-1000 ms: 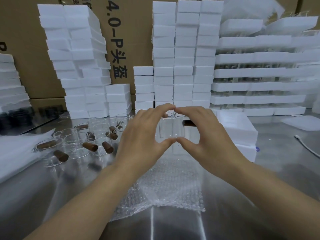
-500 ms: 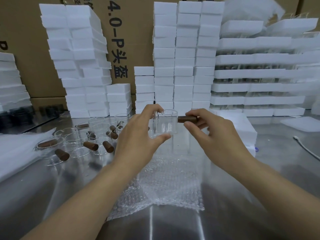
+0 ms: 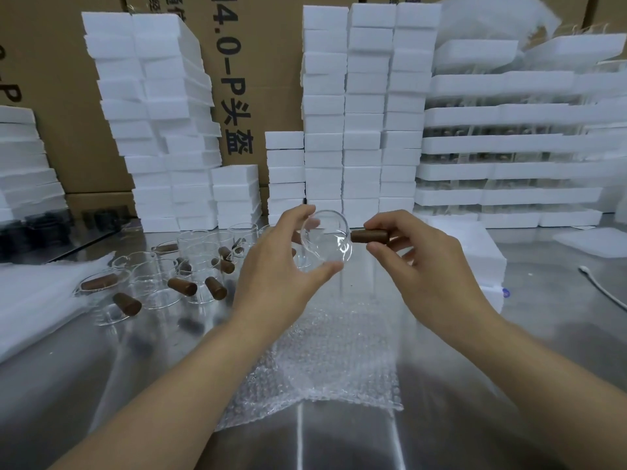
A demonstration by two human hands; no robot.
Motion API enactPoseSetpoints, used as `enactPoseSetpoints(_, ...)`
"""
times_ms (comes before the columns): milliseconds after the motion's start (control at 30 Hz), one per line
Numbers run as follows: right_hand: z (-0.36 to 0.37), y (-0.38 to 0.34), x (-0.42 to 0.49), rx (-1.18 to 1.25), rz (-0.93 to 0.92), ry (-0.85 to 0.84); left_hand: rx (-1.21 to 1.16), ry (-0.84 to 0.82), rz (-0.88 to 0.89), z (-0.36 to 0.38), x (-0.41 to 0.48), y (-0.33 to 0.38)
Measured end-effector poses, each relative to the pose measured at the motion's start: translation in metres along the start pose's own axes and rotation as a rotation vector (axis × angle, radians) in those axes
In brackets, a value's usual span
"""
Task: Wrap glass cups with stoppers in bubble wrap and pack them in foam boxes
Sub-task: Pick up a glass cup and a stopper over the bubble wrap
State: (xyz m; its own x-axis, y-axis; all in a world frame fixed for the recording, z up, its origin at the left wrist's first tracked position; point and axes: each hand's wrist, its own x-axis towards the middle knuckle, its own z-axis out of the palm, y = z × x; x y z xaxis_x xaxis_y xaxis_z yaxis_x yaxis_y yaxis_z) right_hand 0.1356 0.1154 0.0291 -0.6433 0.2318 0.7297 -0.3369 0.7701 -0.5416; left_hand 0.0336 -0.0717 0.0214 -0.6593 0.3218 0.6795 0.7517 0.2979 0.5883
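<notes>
My left hand point(image 3: 276, 269) grips a clear glass cup point(image 3: 327, 239), tilted so its round rim faces me, above the table. My right hand point(image 3: 419, 262) pinches the cup's brown wooden stopper point(image 3: 369, 236), which sticks out sideways from the cup's right side. A sheet of bubble wrap point(image 3: 325, 361) lies flat on the steel table point(image 3: 492, 385) right below both hands. Several more glass cups with brown stoppers point(image 3: 183, 286) lie to the left.
Tall stacks of white foam boxes point(image 3: 366, 106) line the back, with cardboard cartons behind. A foam box point(image 3: 481, 252) sits just right of my right hand. White foam sheets point(image 3: 30, 300) lie at the left edge; a white cable point(image 3: 604, 290) runs at the right.
Both hands first cupped the glass upright. My right hand shifted onto the stopper and my left hand tipped the cup so its mouth faces me.
</notes>
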Motion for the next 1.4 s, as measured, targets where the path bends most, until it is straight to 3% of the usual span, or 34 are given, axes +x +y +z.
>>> enactPoseSetpoints(367, 0.001, 0.001, -0.001, -0.237, -0.036, -0.087, 0.233, 0.087, 0.371, -0.001, -0.002, 0.003)
enactPoseSetpoints(467, 0.002, 0.001, 0.000, -0.219, -0.003, -0.051, 0.110, 0.093, 0.319, 0.001, -0.005, 0.010)
enactPoseSetpoints(567, 0.001, 0.004, 0.003, -0.087, 0.163, 0.007, -0.074, 0.134, 0.159, 0.004, -0.007, 0.029)
enactPoseSetpoints(633, 0.001, 0.005, 0.006, 0.065, 0.307, 0.059, -0.045, 0.030, 0.081, 0.004, -0.009, 0.039)
enactPoseSetpoints(767, 0.000, 0.003, 0.007, 0.291, 0.496, 0.129, 0.365, -0.472, 0.052, 0.016, -0.031, 0.051)
enactPoseSetpoints(867, 0.000, 0.002, 0.006, 0.370, 0.553, 0.131, 0.510, -0.615, 0.081, 0.027, -0.042, 0.051)
enactPoseSetpoints(1000, 0.001, -0.001, 0.006, 0.431, 0.572, 0.118, 0.355, -0.533, -0.032, 0.024, -0.031, 0.044)
enactPoseSetpoints(1167, 0.002, -0.010, 0.004, 0.459, 0.519, 0.100, -0.157, -0.212, -0.325, 0.021, -0.008, 0.033)
enactPoseSetpoints(1267, 0.003, -0.016, 0.003, 0.480, 0.455, 0.046, -0.289, -0.071, -0.418, 0.012, 0.001, 0.028)
enactPoseSetpoints(1400, 0.005, -0.021, 0.001, 0.505, 0.408, -0.062, -0.407, -0.025, -0.475, 0.003, 0.004, 0.031)
